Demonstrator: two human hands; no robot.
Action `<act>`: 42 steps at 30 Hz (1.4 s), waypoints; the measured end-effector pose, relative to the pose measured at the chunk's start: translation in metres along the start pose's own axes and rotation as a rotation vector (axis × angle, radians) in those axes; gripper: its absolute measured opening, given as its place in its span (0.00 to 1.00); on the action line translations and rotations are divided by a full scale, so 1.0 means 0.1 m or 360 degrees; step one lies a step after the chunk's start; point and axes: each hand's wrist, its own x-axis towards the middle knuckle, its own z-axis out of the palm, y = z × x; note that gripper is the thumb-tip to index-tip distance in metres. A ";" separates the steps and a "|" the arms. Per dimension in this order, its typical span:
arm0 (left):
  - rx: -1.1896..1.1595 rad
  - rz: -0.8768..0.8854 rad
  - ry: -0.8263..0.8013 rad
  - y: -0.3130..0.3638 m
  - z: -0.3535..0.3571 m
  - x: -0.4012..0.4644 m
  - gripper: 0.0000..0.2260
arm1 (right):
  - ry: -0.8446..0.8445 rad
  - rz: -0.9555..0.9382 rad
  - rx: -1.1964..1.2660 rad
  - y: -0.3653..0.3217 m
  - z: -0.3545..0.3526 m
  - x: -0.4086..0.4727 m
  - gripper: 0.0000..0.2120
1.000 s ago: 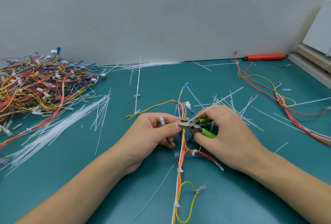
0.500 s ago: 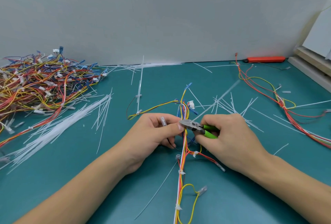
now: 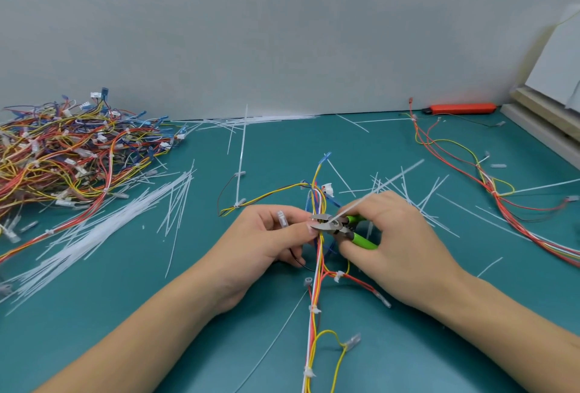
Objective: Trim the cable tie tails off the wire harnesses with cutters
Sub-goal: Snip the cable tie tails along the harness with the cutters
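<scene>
A wire harness [image 3: 314, 301] of red, yellow and white wires runs from the bottom edge up to the table's middle. My left hand [image 3: 266, 242] pinches its bundle near the top. My right hand [image 3: 398, 245] grips green-handled cutters [image 3: 337, 225], whose steel jaws sit apart at the bundle right beside my left fingertips. A long white cable tie tail [image 3: 381, 185] rises from the jaws up and to the right. Lower on the harness several white ties [image 3: 314, 309] have no long tails.
A big heap of harnesses [image 3: 69, 154] fills the far left. Loose white tie tails [image 3: 103, 226] lie beside it and behind my right hand. Another harness [image 3: 489, 185] trails along the right. An orange tool [image 3: 459, 108] lies by the wall, boards [image 3: 549, 116] at the right edge.
The cutter jaws, shut half a second ago, now stand apart again at the bundle. The view has shifted slightly; both hands stay at the same spot.
</scene>
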 end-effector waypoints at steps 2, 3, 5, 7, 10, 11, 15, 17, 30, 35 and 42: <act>-0.0003 -0.0001 -0.0007 0.00 0.00 0.00 0.11 | -0.0004 0.0016 -0.0005 0.00 0.01 0.00 0.15; -0.0001 0.0000 -0.0008 0.00 0.00 0.00 0.11 | -0.0005 0.0022 -0.0012 0.00 0.01 0.00 0.15; 0.0007 0.0001 -0.0006 0.00 0.00 0.00 0.12 | -0.0011 0.0022 -0.0016 0.00 0.01 0.00 0.14; 0.0007 0.0003 -0.0014 0.00 -0.01 0.00 0.12 | -0.0023 0.0022 -0.0012 0.00 0.02 -0.01 0.13; 0.0002 0.0005 -0.0025 -0.01 -0.01 0.00 0.12 | -0.0010 0.0071 -0.0020 0.03 0.04 -0.03 0.10; 0.0006 0.0006 -0.0025 -0.01 -0.01 0.00 0.11 | -0.0008 0.0084 -0.0024 0.04 0.04 -0.04 0.10; 0.0019 0.0013 -0.0037 -0.01 -0.01 -0.01 0.10 | -0.0006 0.0077 -0.0057 0.06 0.07 -0.05 0.10; 0.0001 0.0011 -0.0028 0.00 -0.01 -0.01 0.10 | 0.0002 0.0075 -0.0044 0.06 0.07 -0.04 0.09; 0.0019 0.0038 0.0030 -0.02 0.00 0.01 0.09 | -0.0013 -0.0009 0.0032 0.03 0.02 -0.02 0.10; -0.0004 0.0038 0.0046 -0.03 0.00 0.02 0.10 | -0.0035 0.0024 0.0039 0.02 0.03 -0.01 0.14; -0.0008 0.0034 0.0020 -0.02 0.00 0.01 0.09 | -0.0035 0.0100 -0.0036 0.04 0.05 -0.03 0.12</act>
